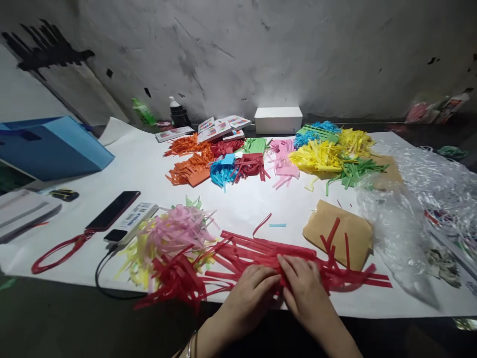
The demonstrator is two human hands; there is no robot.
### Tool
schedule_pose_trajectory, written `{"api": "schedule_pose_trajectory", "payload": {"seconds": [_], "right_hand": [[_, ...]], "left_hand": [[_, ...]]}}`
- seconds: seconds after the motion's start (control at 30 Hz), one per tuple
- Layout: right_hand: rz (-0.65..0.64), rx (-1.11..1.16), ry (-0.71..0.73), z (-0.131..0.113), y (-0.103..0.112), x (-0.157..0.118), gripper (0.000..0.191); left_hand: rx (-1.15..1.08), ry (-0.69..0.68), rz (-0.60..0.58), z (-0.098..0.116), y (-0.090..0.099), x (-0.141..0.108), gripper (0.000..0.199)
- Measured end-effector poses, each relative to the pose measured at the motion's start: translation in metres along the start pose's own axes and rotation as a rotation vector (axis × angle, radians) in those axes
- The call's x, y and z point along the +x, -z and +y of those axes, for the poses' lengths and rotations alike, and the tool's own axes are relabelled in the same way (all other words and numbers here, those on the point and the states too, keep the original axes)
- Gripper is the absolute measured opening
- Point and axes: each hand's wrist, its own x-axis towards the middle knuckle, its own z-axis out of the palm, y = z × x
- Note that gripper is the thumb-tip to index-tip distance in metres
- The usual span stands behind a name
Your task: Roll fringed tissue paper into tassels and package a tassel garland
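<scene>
Red fringed paper (261,248) lies spread at the front edge of the white table, its strips reaching out to both sides. My left hand (253,293) has its fingers curled over the middle of this paper, pressed together on it. Close against it, my right hand (303,283) grips the same paper with bent fingers; the fingertips of both hands nearly meet. A bunched red tassel (179,281) rests left of my hands, beside pink strips (181,226) and yellow strips (136,258). A brown paper piece (343,231) lies to the right, partly under red strips.
Colourful fringed bundles (316,156) line the table's back, with a white box (278,121) behind. A phone (114,211), a power bank (130,223) and a blue folder (55,149) are at left. Clear plastic wrapping (402,238) covers the right side.
</scene>
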Motion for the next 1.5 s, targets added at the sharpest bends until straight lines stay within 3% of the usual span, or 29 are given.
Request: {"api": "schedule_pose_trajectory", "payload": {"seconds": [0.1, 0.2, 0.27, 0.33, 0.43, 0.5, 0.57, 0.63, 0.73, 0.77, 0.8, 0.87, 0.97, 1.03, 1.07, 1.13, 1.17, 1.23, 1.3, 1.33, 1.43, 1.5], "right_hand": [[-0.037, 0.065, -0.093, 0.014, -0.011, 0.002, 0.046], [0.011, 0.192, -0.154, 0.029, -0.015, -0.006, 0.037], [0.082, 0.298, -0.238, 0.035, -0.015, -0.011, 0.028], [0.155, 0.397, -0.378, 0.04, -0.014, -0.014, 0.023], [0.28, 0.593, -0.67, 0.048, -0.01, -0.013, 0.027], [0.414, 0.82, -0.835, 0.054, -0.005, -0.013, 0.035], [0.547, 1.012, -0.924, 0.059, 0.001, -0.015, 0.042], [0.636, 1.065, -0.971, 0.065, 0.007, -0.02, 0.047], [0.69, 1.037, -0.994, 0.069, 0.016, -0.028, 0.047], [0.691, 1.032, -0.992, 0.07, 0.019, -0.03, 0.046], [0.683, 1.03, -0.988, 0.07, 0.02, -0.031, 0.044], [0.664, 1.022, -0.971, 0.069, 0.021, -0.031, 0.043], [0.64, 0.982, -0.89, 0.069, 0.019, -0.031, 0.038], [0.621, 0.934, -0.838, 0.068, 0.018, -0.031, 0.034], [0.605, 0.899, -0.815, 0.068, 0.019, -0.032, 0.032], [0.557, 0.817, -0.755, 0.066, 0.021, -0.033, 0.034], [0.489, 0.734, -0.675, 0.065, 0.022, -0.032, 0.038], [0.304, 0.468, -0.435, 0.062, 0.024, -0.03, 0.045], [0.17, 0.21, -0.251, 0.062, 0.023, -0.027, 0.042], [0.162, 0.125, -0.226, 0.064, 0.022, -0.027, 0.037], [0.337, 0.061, -0.401, 0.09, 0.027, -0.036, 0.019], [0.501, 0.036, -0.576, 0.117, 0.039, -0.053, 0.019]], "left_hand": [[0.116, 0.1, 0.177, -0.011, 0.017, -0.016, 0.035], [0.428, 0.374, 0.449, -0.032, 0.041, -0.039, 0.034], [0.581, 0.552, 0.48, -0.048, 0.055, -0.054, 0.033], [0.596, 0.63, 0.415, -0.063, 0.065, -0.066, 0.032], [0.491, 0.576, 0.345, -0.074, 0.074, -0.077, 0.035], [0.45, 0.541, 0.365, -0.07, 0.082, -0.077, 0.039], [0.459, 0.503, 0.462, -0.059, 0.096, -0.071, 0.037], [0.517, 0.446, 0.607, -0.051, 0.117, -0.062, 0.033], [0.678, 0.372, 0.789, -0.061, 0.158, -0.04, 0.027], [0.72, 0.381, 0.772, -0.071, 0.17, -0.031, 0.026], [0.741, 0.391, 0.677, -0.083, 0.179, -0.022, 0.024], [0.737, 0.452, 0.396, -0.104, 0.183, -0.003, 0.025], [0.64, 0.382, 0.182, -0.102, 0.145, 0.02, 0.031], [0.503, 0.22, 0.075, -0.071, 0.1, 0.028, 0.035], [0.321, 0.08, -0.018, -0.05, 0.075, 0.029, 0.038], [0.056, -0.076, -0.221, -0.008, 0.028, 0.028, 0.039], [0.019, -0.138, -0.291, 0.009, 0.008, 0.027, 0.041], [0.003, -0.189, -0.309, 0.032, -0.021, 0.024, 0.033], [0.025, -0.162, -0.268, 0.038, -0.037, 0.023, 0.02], [0.031, -0.14, -0.249, 0.037, -0.041, 0.023, 0.017], [0.015, -0.116, -0.227, 0.031, -0.042, 0.024, 0.014], [-0.005, -0.115, -0.209, 0.029, -0.04, 0.024, 0.012]]}}
